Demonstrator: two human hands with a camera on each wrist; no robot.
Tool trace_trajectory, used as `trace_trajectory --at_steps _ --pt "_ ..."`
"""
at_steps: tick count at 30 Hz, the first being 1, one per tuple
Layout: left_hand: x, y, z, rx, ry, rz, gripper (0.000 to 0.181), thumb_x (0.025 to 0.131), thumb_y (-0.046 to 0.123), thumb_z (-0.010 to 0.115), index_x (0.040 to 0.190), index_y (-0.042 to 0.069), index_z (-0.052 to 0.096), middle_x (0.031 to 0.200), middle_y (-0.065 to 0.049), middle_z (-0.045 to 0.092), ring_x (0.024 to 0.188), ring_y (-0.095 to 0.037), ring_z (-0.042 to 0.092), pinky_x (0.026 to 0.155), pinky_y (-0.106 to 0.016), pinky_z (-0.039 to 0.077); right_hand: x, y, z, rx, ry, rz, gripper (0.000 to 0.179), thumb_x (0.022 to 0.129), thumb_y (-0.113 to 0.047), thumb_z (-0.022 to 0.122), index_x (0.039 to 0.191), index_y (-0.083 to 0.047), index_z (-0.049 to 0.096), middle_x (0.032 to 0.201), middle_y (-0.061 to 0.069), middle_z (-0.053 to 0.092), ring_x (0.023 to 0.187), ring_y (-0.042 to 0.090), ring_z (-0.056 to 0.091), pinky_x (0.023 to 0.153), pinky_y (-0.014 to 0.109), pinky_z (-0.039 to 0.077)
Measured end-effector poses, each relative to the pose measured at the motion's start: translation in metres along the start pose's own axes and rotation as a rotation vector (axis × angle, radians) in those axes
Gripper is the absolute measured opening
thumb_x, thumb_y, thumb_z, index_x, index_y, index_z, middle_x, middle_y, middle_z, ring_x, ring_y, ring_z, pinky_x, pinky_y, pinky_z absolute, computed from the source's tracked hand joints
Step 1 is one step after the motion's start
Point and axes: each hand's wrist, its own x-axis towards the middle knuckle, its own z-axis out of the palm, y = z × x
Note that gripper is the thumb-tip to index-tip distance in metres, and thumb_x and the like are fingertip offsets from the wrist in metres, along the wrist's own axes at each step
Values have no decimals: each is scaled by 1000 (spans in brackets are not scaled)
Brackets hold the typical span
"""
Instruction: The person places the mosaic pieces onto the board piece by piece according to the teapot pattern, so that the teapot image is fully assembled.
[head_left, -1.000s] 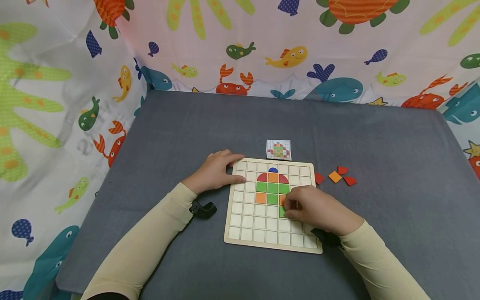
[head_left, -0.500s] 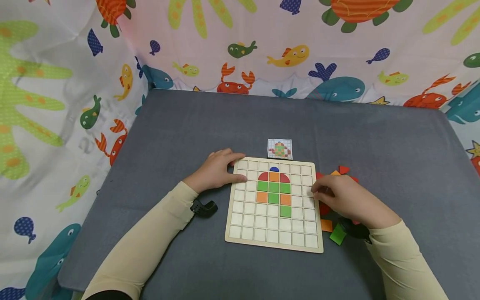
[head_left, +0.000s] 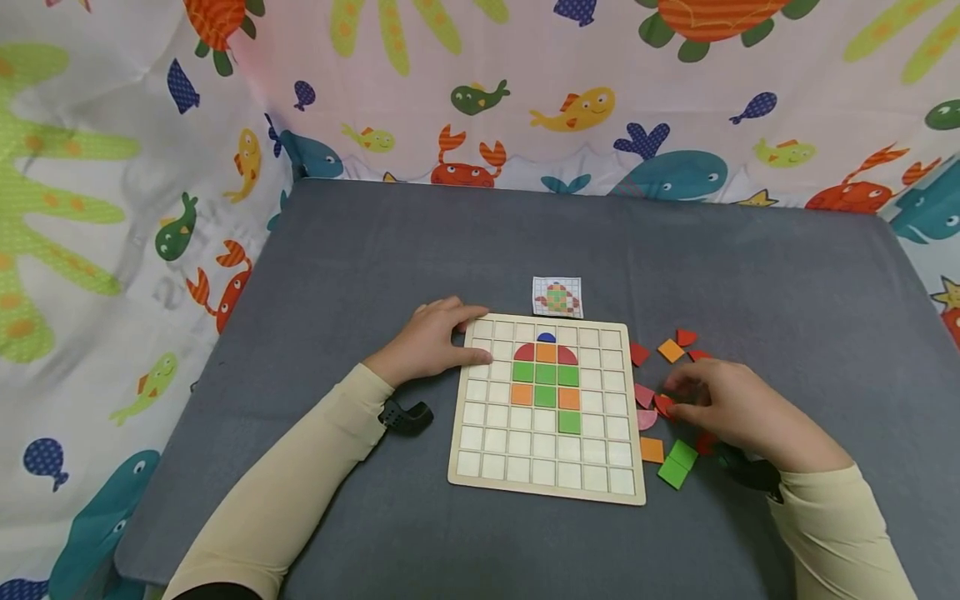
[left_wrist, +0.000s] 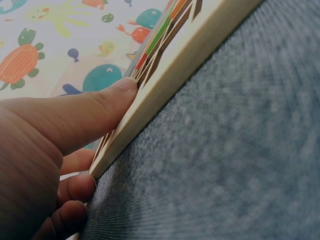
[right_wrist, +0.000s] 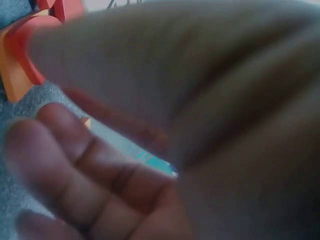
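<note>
A wooden grid board (head_left: 491, 472) lies flat on the table, with a cluster of green, orange, red and blue tiles in its cells. My left hand (head_left: 430, 344) holds the board's far left corner; in the left wrist view the thumb (left_wrist: 112, 95) presses on the frame and the curled fingers meet its edge. To the right of the board, my right hand (head_left: 750, 412) hovers low over loose tiles. Its thumb touches or nearly touches a red piece (right_wrist: 27, 47), and the thumb and fingers stand apart. A small printed pattern card (head_left: 557, 297) lies behind the board.
Loose pieces lie right of the board: green squares (head_left: 673, 475), orange squares (head_left: 651, 450), pink pieces (head_left: 645, 419) and several red ones. The grey table (head_left: 360, 250) ends at a curtain (head_left: 525, 108) printed with sea animals, at the back and left.
My right hand has moved from the lower green tile on the board rightward to the loose pieces, leaving that tile in its cell. The left hand has stayed at the board's corner.
</note>
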Motion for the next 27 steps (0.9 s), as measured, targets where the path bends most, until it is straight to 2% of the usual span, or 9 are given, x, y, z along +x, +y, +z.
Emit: trace_trajectory --at_steps 6,18,23,27 --pt "-1 0 0 -4 -3 6 77 88 55 83 151 18 59 94 0 50 82 -19 42 84 -41 27 -1 3 5 17 -44 8 34 81 -19 89 108 -5 74 90 -4 68 68 9 53 63 29 47" --pt "-1 0 1 -4 9 7 75 89 53 83 151 18 60 93 0 51 82 -19 43 85 -42 29 -1 0 9 -25 -19 2 27 78 -9 85 102 -4 73 82 -4 66 72 11 57 63 32 49" --pt "-1 -1 1 -3 8 6 75 88 53 83 150 18 60 93 0 50 83 -18 43 85 -42 29 -3 -5 3 -95 -42 46 29 75 -11 83 103 -7 76 89 -3 69 79 16 59 69 38 50" --pt "0 -2 0 0 10 14 75 89 53 83 150 17 60 92 0 51 82 -19 44 85 -41 29 -5 -9 -1 -152 -67 104 26 74 -14 82 99 -10 75 86 -2 65 77 18 56 64 37 47"
